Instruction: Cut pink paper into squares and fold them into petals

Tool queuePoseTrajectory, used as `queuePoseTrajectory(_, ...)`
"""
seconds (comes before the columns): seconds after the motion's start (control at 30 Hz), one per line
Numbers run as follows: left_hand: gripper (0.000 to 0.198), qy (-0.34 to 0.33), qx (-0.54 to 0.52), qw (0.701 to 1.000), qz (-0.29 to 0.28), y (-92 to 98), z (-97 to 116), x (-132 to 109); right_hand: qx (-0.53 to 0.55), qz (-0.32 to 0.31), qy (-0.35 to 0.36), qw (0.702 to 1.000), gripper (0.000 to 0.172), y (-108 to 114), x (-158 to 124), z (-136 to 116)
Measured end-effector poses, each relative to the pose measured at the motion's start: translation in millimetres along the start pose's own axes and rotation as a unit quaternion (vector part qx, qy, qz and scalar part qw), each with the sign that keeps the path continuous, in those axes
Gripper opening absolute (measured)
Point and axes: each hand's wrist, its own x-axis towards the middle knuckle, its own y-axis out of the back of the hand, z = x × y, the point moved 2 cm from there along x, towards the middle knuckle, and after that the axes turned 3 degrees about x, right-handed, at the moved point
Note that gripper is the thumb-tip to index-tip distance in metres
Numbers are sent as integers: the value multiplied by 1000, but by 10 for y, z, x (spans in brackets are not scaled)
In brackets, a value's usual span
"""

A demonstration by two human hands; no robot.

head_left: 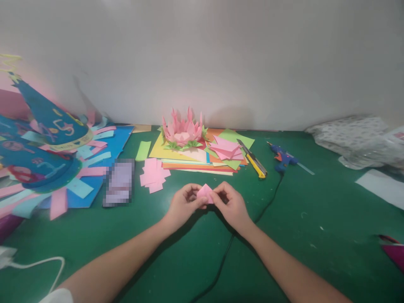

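Observation:
A small folded piece of pink paper [205, 193] is held just above the green table, its pointed corner upward. My left hand [186, 204] pinches its left side between thumb and fingers. On the other side my right hand [229, 205] grips the right edge with thumb and forefinger. Several pink paper slips [153, 174] lie in a loose pile to the left, beyond my left hand. Farther back, a pink paper lotus with green leaves [183, 130] sits on a stack of coloured paper [195, 166]. Pink paper squares [225, 148] rest on the stack's right part.
A yellow utility knife [256, 164] and a blue glue gun [282, 156] lie at the right; the gun's black cord [230, 248] runs toward me under my right arm. A blurred-out phone-like object [119, 183] and blue decorated paper cones [47, 113] are left. Plastic bags [372, 147] lie far right.

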Motion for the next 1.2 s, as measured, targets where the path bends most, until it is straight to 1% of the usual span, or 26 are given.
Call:
queuePoseTrajectory(0.07, 37, 4, 6, 1000, 1, 0, -7, 1, 14, -5, -4, 1000, 18, -2, 2, 15)
queuePoseTrajectory(0.17, 33, -12, 23, 1000, 4, 14, -5, 6, 34, -30, -23, 999, 21, -5, 11, 30)
queuePoseTrajectory(0.27, 31, -31, 35, 999, 9, 22, 1, 12, 19, -59, -33, 998, 25, -1, 25, 24)
queuePoseTrajectory(0.37, 33, -34, 28, 999, 12, 20, -2, 21, 0, -66, -27, 997, 28, 8, 34, 0)
queuePoseTrajectory(0.47, 37, -31, 15, 999, 17, 29, -14, 32, 0, -65, -31, 997, 28, 6, 35, -15)
queuePoseTrajectory(0.57, 38, -45, 13, 999, 28, 54, -17, 39, 16, -82, -48, 995, 25, -14, 29, -6)
queuePoseTrajectory(0.63, 37, -50, 13, 999, 15, 60, -18, 40, 20, -98, -53, 994, 23, -28, 22, 3)
queuePoseTrajectory(0.73, 36, -58, 16, 998, -12, 45, -25, 31, -4, -112, -33, 993, 21, -36, 17, -3)
queuePoseTrajectory(0.83, 35, -74, 19, 997, -5, 26, -33, 19, -30, -109, -4, 994, 22, -29, 16, -22)
queuePoseTrajectory(0.9, 39, -67, 3, 998, 5, 18, -40, 16, -35, -99, 2, 995, 23, -23, 15, -26)
queuePoseTrajectory(0.97, 44, -43, -19, 999, 5, 12, -45, 15, -30, -88, -3, 996, 24, -23, 10, -21)
queuePoseTrajectory(1.03, 44, -20, -22, 1000, 1, 12, -40, 13, -27, -83, -2, 996, 24, -29, -2, -16)
queuePoseTrajectory(1.13, 33, -12, 26, 1000, 3, 27, -16, 5, -39, -92, 14, 995, 26, -43, -23, -26)
queuePoseTrajectory(1.2, 32, -17, 57, 998, 10, 43, 5, 1, -51, -106, 20, 993, 27, -48, -31, -44)
